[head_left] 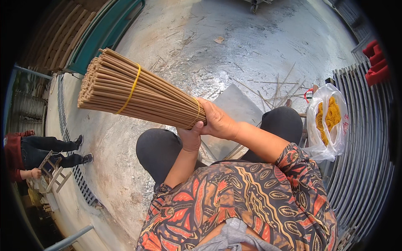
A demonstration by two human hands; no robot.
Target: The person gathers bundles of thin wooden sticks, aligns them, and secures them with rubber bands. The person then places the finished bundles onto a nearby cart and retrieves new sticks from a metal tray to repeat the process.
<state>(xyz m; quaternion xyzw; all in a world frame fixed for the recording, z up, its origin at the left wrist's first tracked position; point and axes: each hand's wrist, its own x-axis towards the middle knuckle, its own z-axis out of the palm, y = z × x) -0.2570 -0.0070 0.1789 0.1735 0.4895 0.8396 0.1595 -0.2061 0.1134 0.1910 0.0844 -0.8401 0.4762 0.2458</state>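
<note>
A thick bundle of thin brown sticks (155, 94) slants up to the left in front of me. One yellow rubber band (133, 90) circles its middle; a second band (198, 109) sits at the near end, by my fingers. My right hand (220, 121) is closed round that near end from the right. Below it my left hand (190, 137) grips the same end, its thumb against the sticks and its other fingers mostly hidden. The far end of the bundle fans wider than the held end.
At my right hangs a clear plastic bag (331, 146) of yellow rubber bands (329, 119), beside stacked metal racks (360, 167). Loose sticks (280, 90) and a flat grey sheet (238, 102) lie on the floor. At far left a person (50, 150) holds a small wooden stool (56, 173).
</note>
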